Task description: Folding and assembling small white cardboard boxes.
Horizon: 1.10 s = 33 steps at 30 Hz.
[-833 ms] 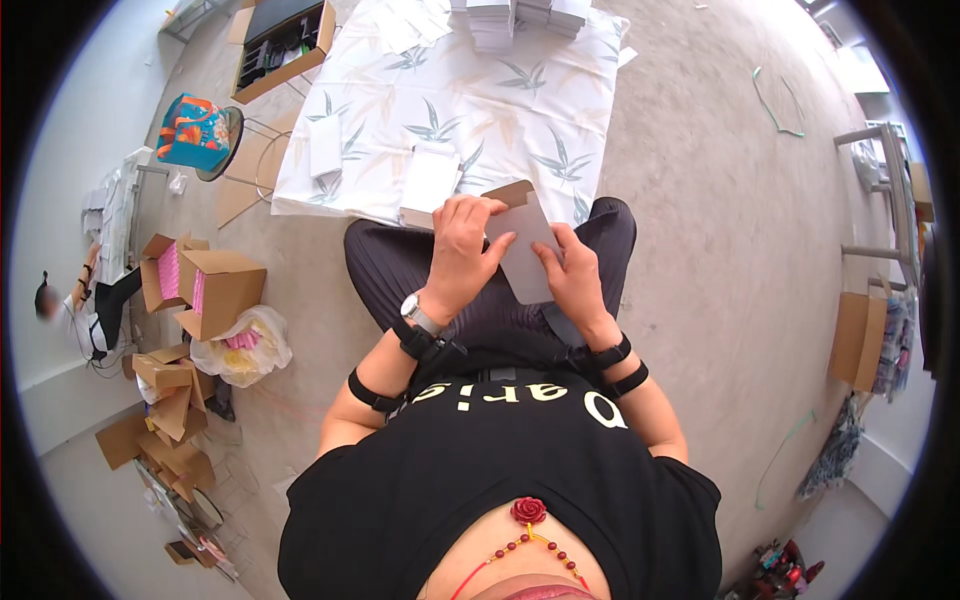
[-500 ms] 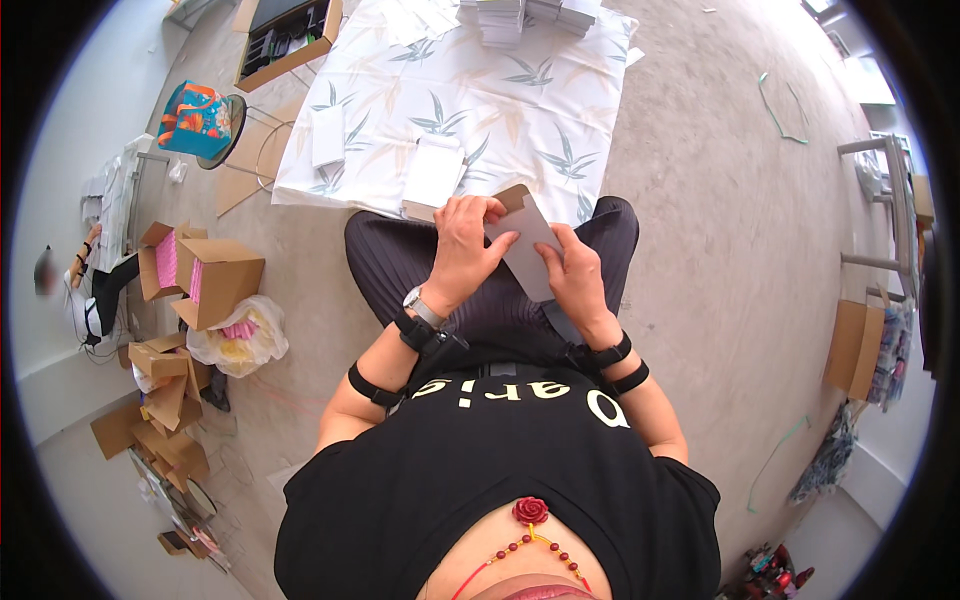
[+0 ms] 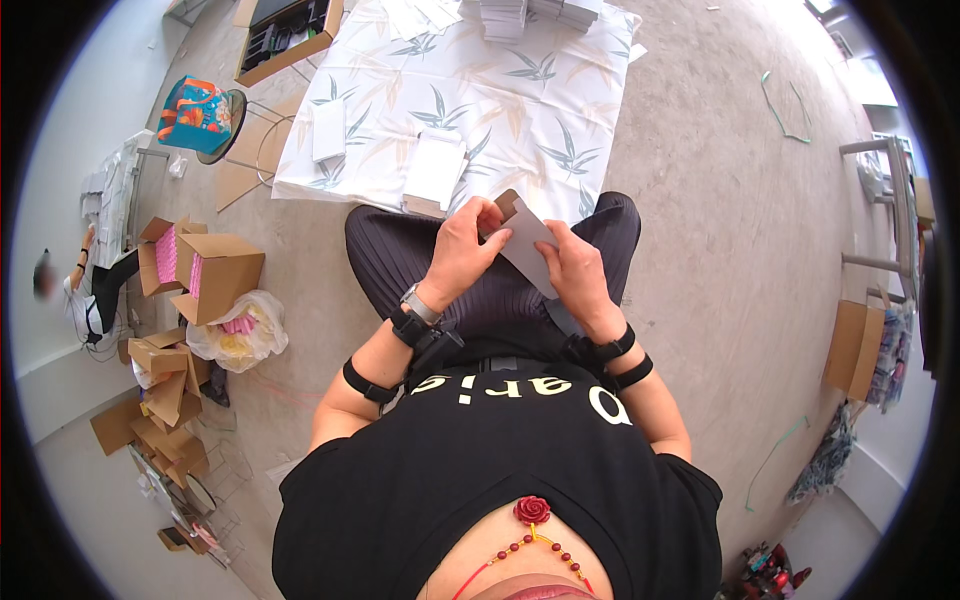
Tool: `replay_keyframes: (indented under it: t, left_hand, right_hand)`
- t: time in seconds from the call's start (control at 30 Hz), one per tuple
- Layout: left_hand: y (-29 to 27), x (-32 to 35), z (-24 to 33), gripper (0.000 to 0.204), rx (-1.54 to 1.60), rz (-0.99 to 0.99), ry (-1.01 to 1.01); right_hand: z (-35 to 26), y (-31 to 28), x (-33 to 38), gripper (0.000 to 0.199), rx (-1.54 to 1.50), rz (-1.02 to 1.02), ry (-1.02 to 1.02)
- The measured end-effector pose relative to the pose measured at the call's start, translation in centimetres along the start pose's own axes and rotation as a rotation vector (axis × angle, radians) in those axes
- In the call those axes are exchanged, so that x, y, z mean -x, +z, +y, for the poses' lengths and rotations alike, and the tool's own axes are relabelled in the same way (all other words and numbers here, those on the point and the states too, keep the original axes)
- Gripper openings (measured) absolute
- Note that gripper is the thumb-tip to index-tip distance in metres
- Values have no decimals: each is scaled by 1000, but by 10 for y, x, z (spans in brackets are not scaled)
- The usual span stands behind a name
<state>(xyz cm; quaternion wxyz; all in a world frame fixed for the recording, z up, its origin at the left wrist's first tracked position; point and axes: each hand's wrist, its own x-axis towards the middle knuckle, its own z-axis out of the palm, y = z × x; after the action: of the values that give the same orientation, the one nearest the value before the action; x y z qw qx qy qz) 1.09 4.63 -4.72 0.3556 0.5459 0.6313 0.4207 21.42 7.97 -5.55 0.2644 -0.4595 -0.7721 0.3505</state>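
Above my lap, between both hands, is a small grey cardboard box (image 3: 530,250), flattish and tilted, with a brown inner flap at its far end. My left hand (image 3: 463,245) pinches it near that flap, fingers curled around the edge. My right hand (image 3: 578,268) grips the other long side, thumb on the grey face. Just beyond my hands, at the near table edge, lies a stack of white flat pieces (image 3: 434,172). Another white stack (image 3: 328,130) rests farther left on the leaf-patterned tablecloth (image 3: 520,120).
More white stacks (image 3: 503,18) stand at the table's far side. A stool with a blue flowered bag (image 3: 196,115), open cardboard boxes (image 3: 222,275) and a plastic bag (image 3: 240,335) are on the left. Another person (image 3: 95,290) works at the far left. Metal racks (image 3: 885,200) stand right.
My left hand has shifted slightly at the flap end, and the box has turned a little. My right hand keeps its hold.
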Motion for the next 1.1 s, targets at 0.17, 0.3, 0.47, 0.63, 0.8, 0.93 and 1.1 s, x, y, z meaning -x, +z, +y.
replay_keyframes:
  t: [0.17,0.3,0.47,0.63,0.8,0.93,1.1]
  left_hand:
    - [-7,4,-3,16,24,-82,-78]
    - [2,5,-9,17,70,-1,-2]
    - [1,8,-20,16,196,-7,-123]
    - [5,9,-39,16,477,-69,-379]
    - [4,7,-50,19,608,-179,-434]
    - [-10,11,-47,18,588,-326,-533]
    - [-2,6,-61,21,622,-453,-581]
  right_hand:
    - [-5,-5,-5,23,4,-33,-69]
    - [1,-7,-6,29,76,-36,-140]
    - [-9,-12,-4,67,405,-73,-199]
    - [-19,-8,2,106,653,-123,-235]
    - [-7,-2,1,114,729,-193,-228]
    - [-11,4,-2,109,685,-234,-305]
    - [-15,0,1,104,624,-228,-290]
